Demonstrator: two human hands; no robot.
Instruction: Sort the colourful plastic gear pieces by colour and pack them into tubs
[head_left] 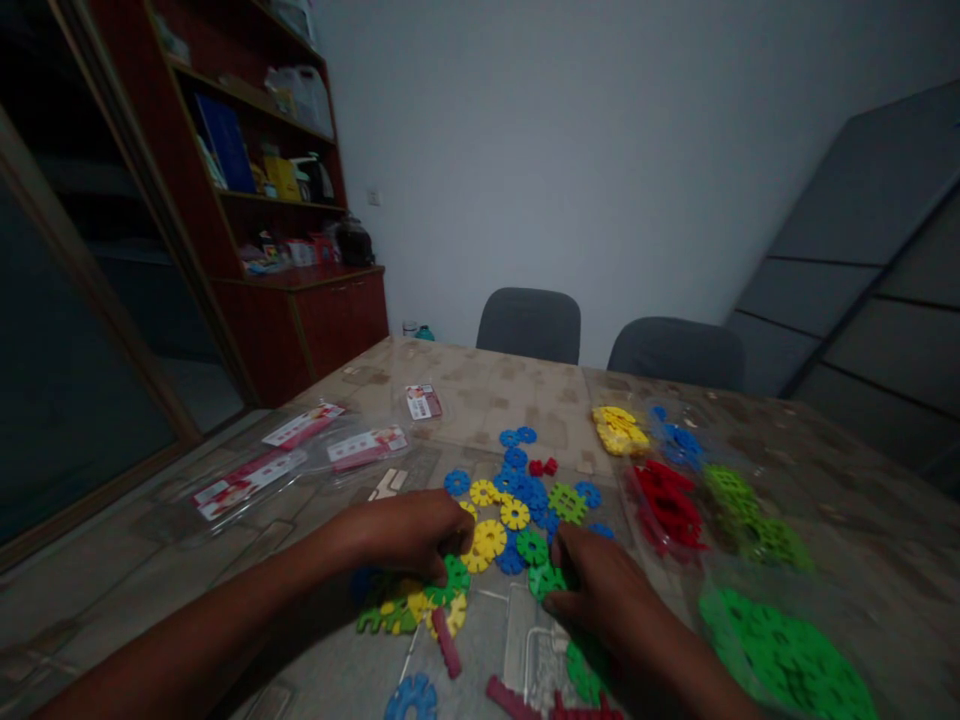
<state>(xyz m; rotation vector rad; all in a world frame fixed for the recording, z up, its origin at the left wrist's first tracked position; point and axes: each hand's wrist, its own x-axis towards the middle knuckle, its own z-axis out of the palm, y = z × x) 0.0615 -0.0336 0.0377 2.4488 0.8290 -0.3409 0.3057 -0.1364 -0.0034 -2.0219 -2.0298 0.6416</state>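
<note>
A pile of notched plastic building discs lies on the table in front of me. My left hand (427,532) is at the pile's left side, fingers curled and thumb down, closed at a green notched disc (456,573). Yellow notched discs (489,539) lie right beside its fingertips. On the other side, my right hand (600,575) has thumb and forefinger around the edge of another green notched disc (544,581). Blue notched discs (532,494) are heaped between and beyond the hands. A dark red notched strip (445,643) lies nearer to me, below the left hand.
To the right stand clear trays with red pieces (667,505), green discs (795,650), light green pieces (754,515) and blue pieces (681,444). Yellow pieces (619,430) sit behind. Clear lidded packages with labels (247,483) lie left. Two grey chairs (529,324) stand beyond the table.
</note>
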